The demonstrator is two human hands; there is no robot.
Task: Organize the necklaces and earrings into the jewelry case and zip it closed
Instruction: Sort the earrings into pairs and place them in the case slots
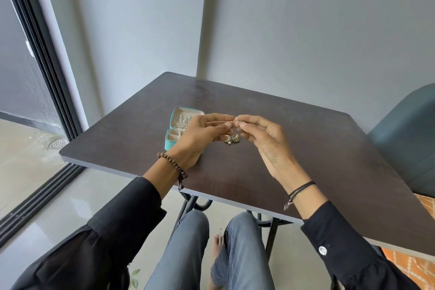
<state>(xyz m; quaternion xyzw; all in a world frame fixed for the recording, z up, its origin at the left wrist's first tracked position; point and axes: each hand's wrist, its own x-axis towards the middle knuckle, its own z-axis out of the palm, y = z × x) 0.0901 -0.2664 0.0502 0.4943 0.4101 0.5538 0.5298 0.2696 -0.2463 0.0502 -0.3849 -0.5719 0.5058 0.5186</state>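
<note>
A small teal jewelry case (177,126) lies open on the dark table (306,148), its cream lid lining holding several hanging chains. My left hand (200,136) partly covers the case's right side. My right hand (266,141) meets the left above the table, and both pinch a small rose-gold earring (236,119) between their fingertips. Below the hands, a green and gold earring with a pearl (231,139) rests on the tabletop.
A blue-grey chair (409,139) stands at the table's right side. The grey wall runs behind the table, and a sliding glass door (35,73) is to the left. My knees are under the near table edge.
</note>
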